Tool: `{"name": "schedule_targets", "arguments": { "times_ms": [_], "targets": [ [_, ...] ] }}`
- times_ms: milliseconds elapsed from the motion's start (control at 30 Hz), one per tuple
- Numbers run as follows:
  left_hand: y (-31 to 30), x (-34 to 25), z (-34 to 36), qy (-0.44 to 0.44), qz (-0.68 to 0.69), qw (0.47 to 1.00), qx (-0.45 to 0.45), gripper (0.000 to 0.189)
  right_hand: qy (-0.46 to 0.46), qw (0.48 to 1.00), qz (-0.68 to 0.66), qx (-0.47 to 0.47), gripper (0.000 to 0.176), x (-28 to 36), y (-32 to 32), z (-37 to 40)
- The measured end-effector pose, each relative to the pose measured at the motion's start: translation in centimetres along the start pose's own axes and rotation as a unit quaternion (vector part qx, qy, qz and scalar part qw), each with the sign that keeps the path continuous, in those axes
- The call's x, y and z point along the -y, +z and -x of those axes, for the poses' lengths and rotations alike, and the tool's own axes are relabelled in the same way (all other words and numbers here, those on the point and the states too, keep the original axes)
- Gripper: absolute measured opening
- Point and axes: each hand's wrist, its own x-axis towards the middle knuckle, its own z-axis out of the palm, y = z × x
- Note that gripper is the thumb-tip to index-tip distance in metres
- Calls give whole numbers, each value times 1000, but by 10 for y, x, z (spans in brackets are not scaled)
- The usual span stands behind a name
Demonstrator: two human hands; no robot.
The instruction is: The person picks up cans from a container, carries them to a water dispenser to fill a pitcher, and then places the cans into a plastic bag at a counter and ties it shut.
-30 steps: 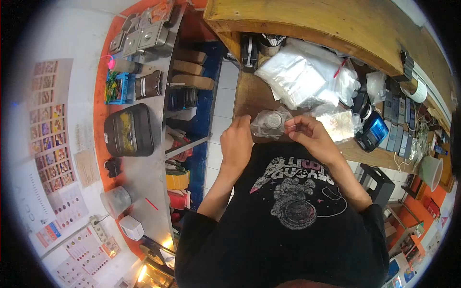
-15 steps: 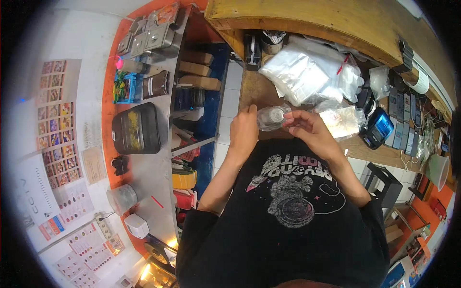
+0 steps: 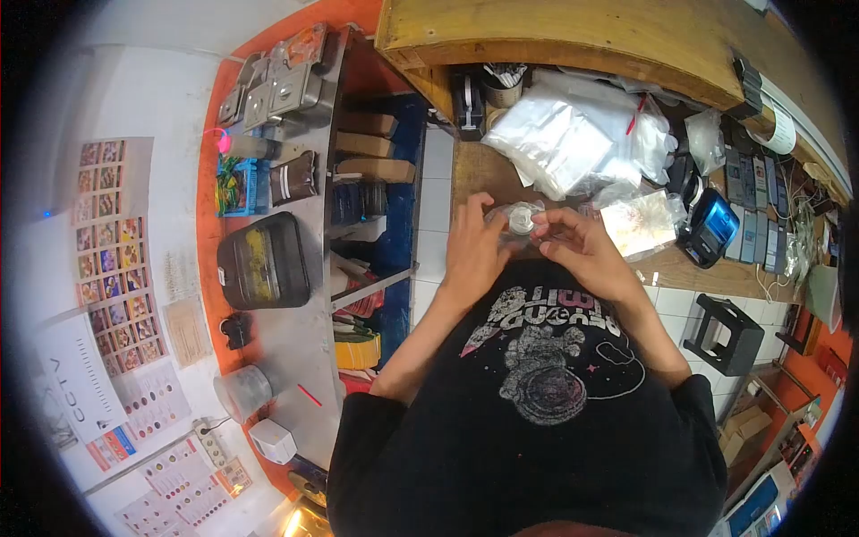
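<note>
Between my two hands is a small clear plastic container point(image 3: 522, 219) with a round whitish part on top, wrapped in or covered by thin clear film. My left hand point(image 3: 479, 243) curls around its left side, fingers bent against it. With thumb and fingertips, my right hand point(image 3: 577, 246) pinches the right side near the round part. Just beyond lies a stack of clear plastic bags point(image 3: 550, 134) on the wooden table point(image 3: 474, 170). A packet with printed paper point(image 3: 640, 222) rests to the right of my right hand.
A metal counter point(image 3: 309, 358) at left bears a black tray point(image 3: 264, 259), a blue basket point(image 3: 239, 186) and lidded metal pans point(image 3: 282, 89). At right are a blue-screened device point(image 3: 713, 228) and several phones point(image 3: 747, 192). A wooden shelf point(image 3: 573, 36) overhangs the table; a black stand point(image 3: 725, 336) is on the floor.
My left hand has moved right and closed in around the container. The container's round top now faces more upward, and my right hand's fingers are bent closer together.
</note>
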Motion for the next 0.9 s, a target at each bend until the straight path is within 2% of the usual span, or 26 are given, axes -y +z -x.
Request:
{"name": "schedule_targets", "arguments": {
  "times_ms": [33,100,133,200,300,467,633,667,700,733,800,833,900],
  "targets": [
    [6,3,3,-1,2,1000,0,13,2,1000,1,-1,36,-1,1,0],
    [18,11,4,-80,-10,993,82,17,-1,1000,-8,-14,36,-3,4,1],
    [19,13,3,-78,-7,993,83,17,0,1000,-7,-17,36,-3,4,2],
    [14,15,0,-126,12,989,76,23,7,1000,-4,-23,37,-1,6,5],
    [-3,15,0,-142,73,987,29,19,-14,999,3,-37,36,-2,8,8],
    [-34,4,-3,-124,84,988,31,14,-21,998,16,-51,33,4,10,12],
    [-37,1,-4,-170,168,971,12,20,-31,996,48,-67,30,9,12,16],
    [-31,8,-6,-152,237,959,18,21,-78,972,210,-71,30,17,13,16],
    [-24,15,-7,-135,304,943,24,23,-123,920,364,-73,31,22,13,15],
    [-17,23,-6,-137,304,943,24,23,-122,921,364,-71,31,17,12,11],
    [-1,43,-6,-164,477,857,104,26,-189,958,218,-12,36,-5,2,-5],
    [6,52,-5,-164,478,856,104,26,-188,958,218,-12,36,-15,-1,-9],
    [14,67,-4,-261,570,764,154,27,-128,989,62,50,47,-31,-6,-17]
  ]
}}
